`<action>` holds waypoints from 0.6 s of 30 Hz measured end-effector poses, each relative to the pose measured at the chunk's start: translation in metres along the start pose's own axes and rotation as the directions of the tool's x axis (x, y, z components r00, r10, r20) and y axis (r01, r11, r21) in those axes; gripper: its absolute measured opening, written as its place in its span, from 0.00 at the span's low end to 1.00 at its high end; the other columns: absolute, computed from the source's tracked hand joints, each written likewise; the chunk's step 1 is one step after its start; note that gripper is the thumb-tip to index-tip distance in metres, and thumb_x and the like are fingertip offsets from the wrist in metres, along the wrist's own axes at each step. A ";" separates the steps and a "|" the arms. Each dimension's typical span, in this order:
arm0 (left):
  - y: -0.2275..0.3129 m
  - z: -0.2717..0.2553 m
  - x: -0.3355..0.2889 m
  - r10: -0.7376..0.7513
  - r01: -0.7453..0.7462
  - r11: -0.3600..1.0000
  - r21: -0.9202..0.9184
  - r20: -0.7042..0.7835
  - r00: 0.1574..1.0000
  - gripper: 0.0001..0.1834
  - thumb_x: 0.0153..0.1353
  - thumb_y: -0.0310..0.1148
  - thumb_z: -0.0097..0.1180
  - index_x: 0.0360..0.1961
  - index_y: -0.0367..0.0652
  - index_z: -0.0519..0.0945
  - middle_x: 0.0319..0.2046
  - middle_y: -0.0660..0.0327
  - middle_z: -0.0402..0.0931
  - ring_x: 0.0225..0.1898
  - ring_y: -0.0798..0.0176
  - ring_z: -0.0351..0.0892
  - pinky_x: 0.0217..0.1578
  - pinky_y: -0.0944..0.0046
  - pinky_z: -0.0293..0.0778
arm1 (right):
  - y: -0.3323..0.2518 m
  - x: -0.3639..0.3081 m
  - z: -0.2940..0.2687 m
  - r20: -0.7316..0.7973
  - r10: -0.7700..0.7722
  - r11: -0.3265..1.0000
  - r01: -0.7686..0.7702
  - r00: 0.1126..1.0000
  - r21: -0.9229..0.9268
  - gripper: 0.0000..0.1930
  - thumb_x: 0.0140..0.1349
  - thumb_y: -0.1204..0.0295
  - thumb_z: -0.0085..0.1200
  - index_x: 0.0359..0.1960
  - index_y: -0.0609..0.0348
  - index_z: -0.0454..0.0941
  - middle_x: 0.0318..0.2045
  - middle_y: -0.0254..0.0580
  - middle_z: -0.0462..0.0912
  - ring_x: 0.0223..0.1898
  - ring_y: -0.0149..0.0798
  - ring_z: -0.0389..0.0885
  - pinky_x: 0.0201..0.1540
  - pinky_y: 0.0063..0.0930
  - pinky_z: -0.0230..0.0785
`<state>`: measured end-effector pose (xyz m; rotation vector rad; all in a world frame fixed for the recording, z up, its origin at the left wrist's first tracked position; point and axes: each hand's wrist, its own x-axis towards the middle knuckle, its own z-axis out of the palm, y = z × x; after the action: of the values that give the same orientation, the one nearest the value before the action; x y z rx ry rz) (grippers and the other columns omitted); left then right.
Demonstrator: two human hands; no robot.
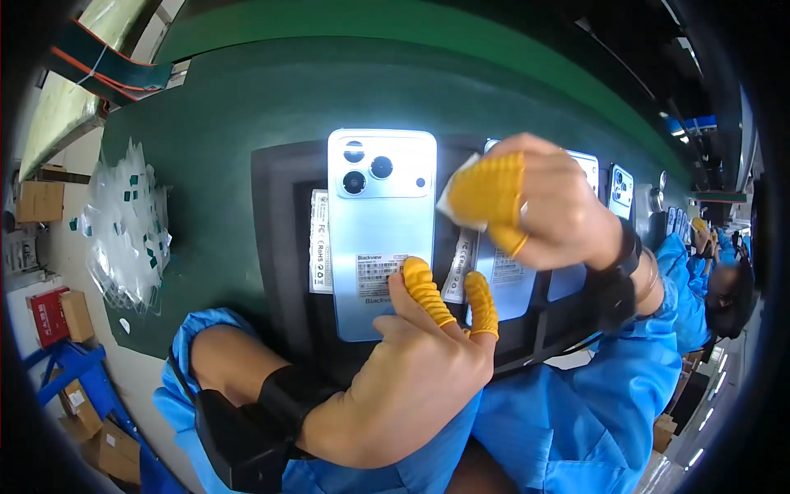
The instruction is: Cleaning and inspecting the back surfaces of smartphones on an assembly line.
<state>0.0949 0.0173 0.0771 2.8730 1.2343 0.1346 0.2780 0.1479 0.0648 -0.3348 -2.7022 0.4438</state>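
A light blue smartphone (385,226) lies back side up on a black mat, its camera lenses at the far end and a printed label on its lower part. Yellow ribbed finger cots cover fingertips of both hands. My left hand (411,370) has its fingers apart, one resting by the phone's label and another on the near edge of a second blue phone (508,292). My right hand (559,206) pinches a folded white wipe (455,198) above the far end of that second phone, hiding its cameras. Printed white strips (321,243) lie beside the phones.
Further phones (621,188) lie in a row to the right. A heap of clear plastic film pieces (127,226) with green tabs sits at the left of the green table (222,99). Beyond it stand cardboard boxes (76,317). A co-worker in blue (683,280) sits at right.
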 end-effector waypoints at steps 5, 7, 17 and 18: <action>0.000 -0.002 -0.002 0.020 -0.020 0.999 0.025 0.011 1.000 0.24 0.49 0.28 0.51 0.51 0.40 0.78 0.27 0.28 0.76 0.24 0.44 0.82 0.10 0.64 0.71 | 0.007 0.023 -0.003 -0.312 0.071 0.977 -0.130 0.947 -0.172 0.12 0.48 0.83 0.57 0.36 0.61 0.82 0.36 0.45 0.84 0.39 0.45 0.83 0.48 0.35 0.71; -0.001 0.000 -0.001 0.030 -0.029 0.999 0.031 -0.009 1.000 0.24 0.49 0.29 0.51 0.50 0.40 0.78 0.26 0.29 0.76 0.25 0.44 0.82 0.09 0.64 0.71 | 0.009 0.026 0.011 -0.218 0.091 0.985 -0.119 0.972 -0.122 0.12 0.48 0.82 0.58 0.37 0.61 0.82 0.35 0.46 0.84 0.37 0.45 0.83 0.50 0.38 0.71; 0.001 0.002 -0.003 0.018 -0.018 1.000 0.002 0.005 1.000 0.20 0.50 0.31 0.52 0.45 0.38 0.80 0.27 0.29 0.76 0.25 0.42 0.82 0.12 0.65 0.72 | -0.022 0.023 0.008 -0.053 0.100 0.993 -0.097 0.994 0.063 0.09 0.49 0.81 0.57 0.34 0.64 0.83 0.34 0.45 0.85 0.35 0.41 0.84 0.47 0.36 0.71; 0.000 0.002 -0.002 0.024 -0.024 1.000 -0.001 0.000 1.000 0.19 0.51 0.32 0.52 0.45 0.38 0.80 0.27 0.29 0.76 0.25 0.42 0.82 0.12 0.66 0.72 | -0.021 0.029 0.003 -0.089 0.114 0.993 -0.113 0.990 0.013 0.10 0.50 0.81 0.57 0.36 0.63 0.83 0.36 0.44 0.85 0.36 0.41 0.84 0.48 0.36 0.71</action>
<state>0.0939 0.0157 0.0749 2.8878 1.1996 0.1354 0.2467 0.1361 0.0786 -0.4964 -2.6028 0.4603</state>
